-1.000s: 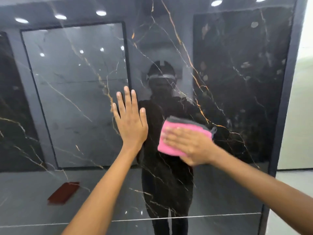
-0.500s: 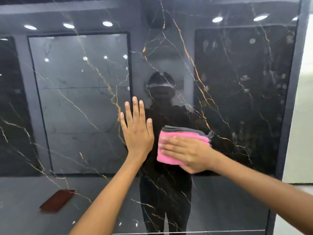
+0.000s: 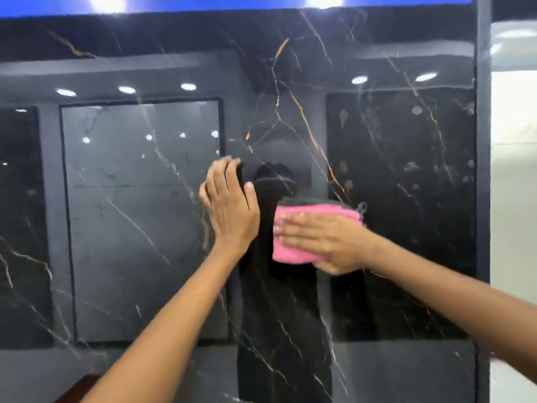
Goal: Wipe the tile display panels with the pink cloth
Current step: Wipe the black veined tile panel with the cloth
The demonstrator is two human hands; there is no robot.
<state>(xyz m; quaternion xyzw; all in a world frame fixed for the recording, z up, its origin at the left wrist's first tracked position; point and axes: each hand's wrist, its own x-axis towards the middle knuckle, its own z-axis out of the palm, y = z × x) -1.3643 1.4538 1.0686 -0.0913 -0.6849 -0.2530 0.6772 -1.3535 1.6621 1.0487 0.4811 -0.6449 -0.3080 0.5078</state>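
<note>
Head: folded pink cloth (image 3: pixel 316 228), grey-edged

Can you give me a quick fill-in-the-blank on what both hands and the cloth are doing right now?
1. The right hand presses the ____ cloth flat against the panel.
2. The left hand rests on the panel with its fingers pointing ____.
3. The cloth lies to the ____ of the left hand.
4. The panel is dark with thin ____ veins.

Missing words: pink; up; right; orange
</note>
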